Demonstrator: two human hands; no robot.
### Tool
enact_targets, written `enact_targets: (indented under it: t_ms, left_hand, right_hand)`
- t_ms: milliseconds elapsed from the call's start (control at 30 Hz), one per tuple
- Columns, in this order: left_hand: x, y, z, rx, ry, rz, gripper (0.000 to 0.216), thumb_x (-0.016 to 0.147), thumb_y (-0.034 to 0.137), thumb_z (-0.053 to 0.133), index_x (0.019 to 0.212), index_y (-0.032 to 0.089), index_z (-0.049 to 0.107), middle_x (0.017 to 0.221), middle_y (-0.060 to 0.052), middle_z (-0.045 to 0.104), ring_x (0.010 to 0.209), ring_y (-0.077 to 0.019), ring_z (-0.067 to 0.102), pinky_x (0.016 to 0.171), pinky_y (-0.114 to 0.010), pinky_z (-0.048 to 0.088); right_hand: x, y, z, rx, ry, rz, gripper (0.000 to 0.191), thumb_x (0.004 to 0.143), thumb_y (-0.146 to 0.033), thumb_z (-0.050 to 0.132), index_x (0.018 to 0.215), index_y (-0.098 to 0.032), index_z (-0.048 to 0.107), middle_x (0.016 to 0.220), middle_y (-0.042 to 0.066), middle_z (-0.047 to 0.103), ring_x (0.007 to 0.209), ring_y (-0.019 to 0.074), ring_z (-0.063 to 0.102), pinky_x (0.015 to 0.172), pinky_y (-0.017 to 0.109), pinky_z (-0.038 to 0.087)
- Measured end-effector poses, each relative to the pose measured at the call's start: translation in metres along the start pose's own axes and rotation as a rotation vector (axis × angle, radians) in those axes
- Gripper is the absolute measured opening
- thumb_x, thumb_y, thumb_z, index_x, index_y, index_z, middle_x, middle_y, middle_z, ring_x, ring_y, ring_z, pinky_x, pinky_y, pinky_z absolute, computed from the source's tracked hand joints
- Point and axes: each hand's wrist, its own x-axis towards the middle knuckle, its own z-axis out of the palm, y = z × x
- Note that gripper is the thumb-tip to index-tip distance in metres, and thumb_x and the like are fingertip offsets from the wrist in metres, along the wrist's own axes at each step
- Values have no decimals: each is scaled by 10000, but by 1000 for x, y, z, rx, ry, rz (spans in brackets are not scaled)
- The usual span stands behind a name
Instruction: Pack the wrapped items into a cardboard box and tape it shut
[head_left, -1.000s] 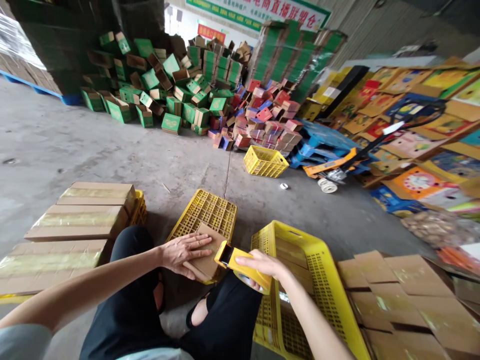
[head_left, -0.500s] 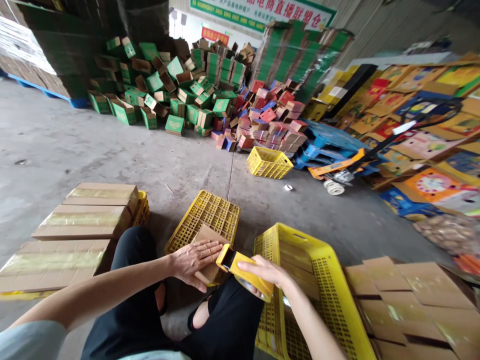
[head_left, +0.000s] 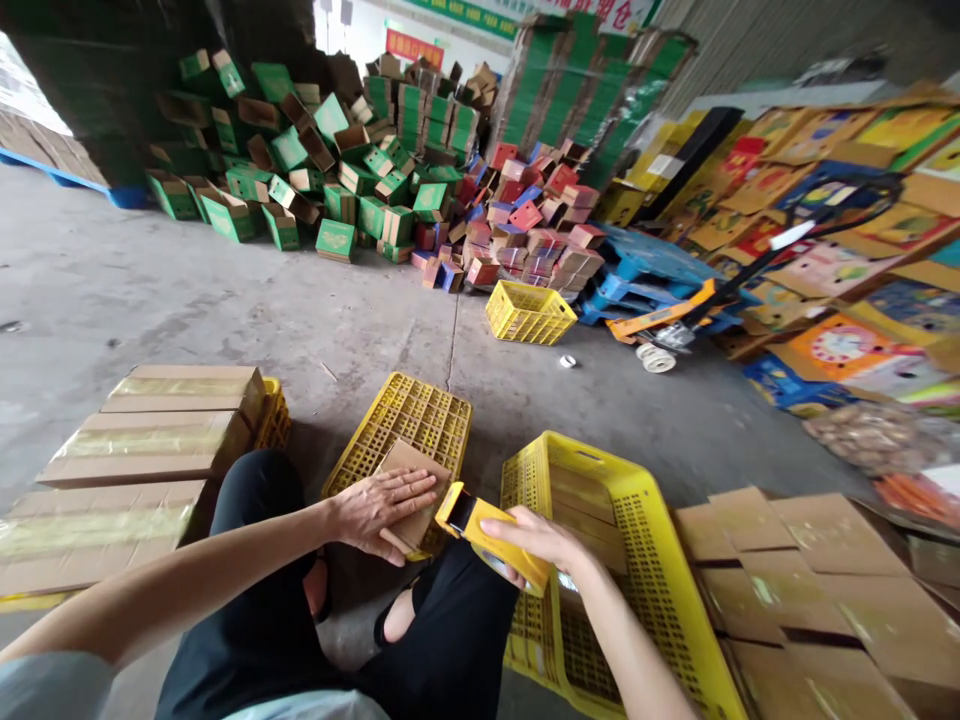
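Observation:
A small cardboard box (head_left: 415,461) lies on a yellow plastic crate (head_left: 417,404) that seems to be upside down in front of me. My left hand (head_left: 382,510) rests flat on the box, fingers stretched out, gripping nothing. Wrapped around a yellow tape dispenser (head_left: 491,530) is my right hand (head_left: 536,540). The dispenser's front end is close beside the right edge of the box, near my left fingertips. Whether tape runs from it to the box, I cannot tell.
On my right stands a larger yellow crate (head_left: 651,540) with flat cardboard inside, and beyond it cardboard boxes (head_left: 817,580). Taped boxes (head_left: 142,435) sit at left. Further off are a small yellow crate (head_left: 529,312), a pallet jack (head_left: 664,330) and piled green boxes (head_left: 335,238).
The view has tilted down slightly and turned a little to the right. The tape dispenser has shifted slightly right relative to the box. My left hand stays flat on the box.

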Motion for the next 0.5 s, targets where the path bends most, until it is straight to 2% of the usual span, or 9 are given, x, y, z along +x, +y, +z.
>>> enact_targets:
  t_ms: [167,300,400,500]
  left_hand:
    - [-8,-6,-6,21,22,35,1218,901,803,638,1742,178,18,1776,-200,178,1644,-376,201,1344,-513,185]
    - [-11,-10,-14,29,47,53,1207,916,778,642,1740,170,2,1762,-221,218,1636,-383,226,1336,-525,212]
    - [-7,-5,-15,26,43,43,1257,892,795,657,1735,144,-10,1754,-243,223,1630,-392,237,1331,-520,232]
    - [-1,5,-11,28,44,45,1284,903,783,647,1724,111,-77,1759,-258,172,1632,-401,219,1332,-516,230]
  right_hand:
    - [11,-1,10,38,-19,-32,387,1040,-537,577,983,-160,635,650,71,743,541,197,721,539,257,582]
    - [18,-2,18,63,-15,-98,453,985,-604,646,950,-152,645,627,53,727,528,188,709,533,247,586]
    - [23,-1,20,67,-13,-112,505,940,-659,685,952,-156,652,609,35,716,507,181,696,534,249,590]
    - [27,2,21,53,-32,-110,504,960,-667,650,952,-163,667,606,29,716,512,182,699,536,249,589]
